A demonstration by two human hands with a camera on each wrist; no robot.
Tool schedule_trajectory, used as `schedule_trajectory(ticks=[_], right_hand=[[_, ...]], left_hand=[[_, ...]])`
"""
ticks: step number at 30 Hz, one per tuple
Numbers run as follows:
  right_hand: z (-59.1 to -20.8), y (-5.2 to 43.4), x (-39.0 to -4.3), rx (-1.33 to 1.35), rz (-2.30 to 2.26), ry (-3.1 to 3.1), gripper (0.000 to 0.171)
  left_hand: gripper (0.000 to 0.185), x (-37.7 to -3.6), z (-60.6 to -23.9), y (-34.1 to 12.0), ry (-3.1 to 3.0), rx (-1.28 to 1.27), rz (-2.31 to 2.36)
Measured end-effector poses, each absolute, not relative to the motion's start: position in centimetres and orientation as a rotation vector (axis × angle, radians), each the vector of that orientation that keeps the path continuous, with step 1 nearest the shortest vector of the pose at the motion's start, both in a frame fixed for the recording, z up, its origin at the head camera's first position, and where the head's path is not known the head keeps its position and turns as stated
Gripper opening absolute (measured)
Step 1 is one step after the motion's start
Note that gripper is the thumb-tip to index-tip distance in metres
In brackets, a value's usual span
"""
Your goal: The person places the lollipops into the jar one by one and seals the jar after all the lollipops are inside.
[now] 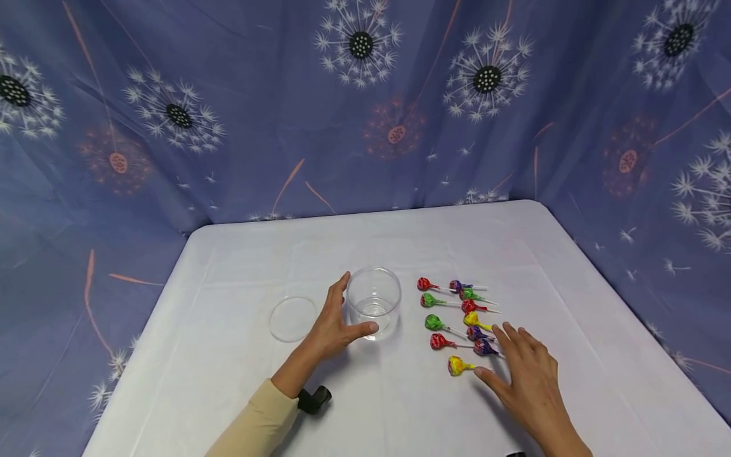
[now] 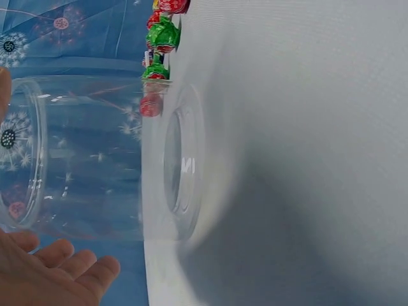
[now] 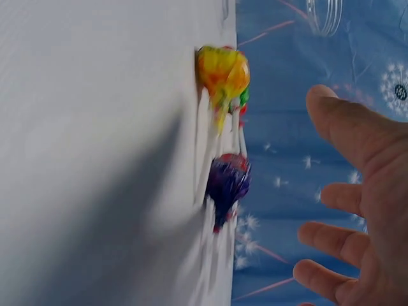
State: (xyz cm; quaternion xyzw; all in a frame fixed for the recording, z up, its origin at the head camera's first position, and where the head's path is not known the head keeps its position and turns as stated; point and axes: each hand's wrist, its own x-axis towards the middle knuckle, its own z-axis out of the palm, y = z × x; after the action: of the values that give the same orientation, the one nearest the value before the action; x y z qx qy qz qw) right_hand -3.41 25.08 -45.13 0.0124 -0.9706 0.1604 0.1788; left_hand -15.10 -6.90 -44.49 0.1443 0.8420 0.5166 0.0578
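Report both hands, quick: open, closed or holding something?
Left hand: open beside the clear jar; whether it touches, I can't tell.
Right hand: open, holding nothing, near the wrapped lollipops.

Left hand (image 1: 331,327) beside clear jar (image 1: 375,295); whether skin touches plastic, can't tell. Left wrist view: thumb (image 2: 4,94) mostly lost past left edge. Right hand (image 1: 531,384) hides stick end of upper yellow lollipop (image 1: 471,319). Wrapper print too small to read. Black device (image 1: 316,400) partly behind beige sleeve (image 1: 257,419), sleeve cut by bottom edge; dark sliver (image 1: 516,454) there, unidentifiable. Right wrist view: jar nearly all off top, lollipop sticks (image 3: 203,146) blurred.
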Motion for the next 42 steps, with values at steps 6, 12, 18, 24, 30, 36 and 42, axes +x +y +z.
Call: schedule_trajectory(ticks=[6,12,18,24,30,36,42], right_hand=[[-45.7,26.0,-3.1,0.026,0.443,-2.742,0.083],[-46.1,26.8,-3.2,-0.017,0.446,-2.756,0.075],[-46.3,27.5,-3.4,-0.068,0.445,-2.784,0.064],[-46.6,28.2,-3.9,-0.125,0.498,-2.836,0.054],[-46.7,28.8,-4.4,-0.163,0.562,-2.9,0.047],[-46.9,29.3,-4.8,-0.218,0.589,-2.951,0.038],[-47.1,29.6,-4.8,-0.232,0.627,-2.932,0.026]], left_hand=[[0.11,-15.4,-44.6,-6.8,2.525,0.423,1.599],[0.107,-15.7,-44.7,-6.7,2.511,0.385,1.633],[0.106,-15.8,-44.8,-6.6,2.481,0.362,1.674],[0.105,-15.9,-45.1,-6.5,2.468,0.367,1.688],[0.104,-15.8,-45.1,-6.3,2.465,0.369,1.709],[0.103,-15.8,-45.0,-6.1,2.478,0.387,1.694],[0.102,-15.8,-44.9,-5.9,2.482,0.376,1.688]])
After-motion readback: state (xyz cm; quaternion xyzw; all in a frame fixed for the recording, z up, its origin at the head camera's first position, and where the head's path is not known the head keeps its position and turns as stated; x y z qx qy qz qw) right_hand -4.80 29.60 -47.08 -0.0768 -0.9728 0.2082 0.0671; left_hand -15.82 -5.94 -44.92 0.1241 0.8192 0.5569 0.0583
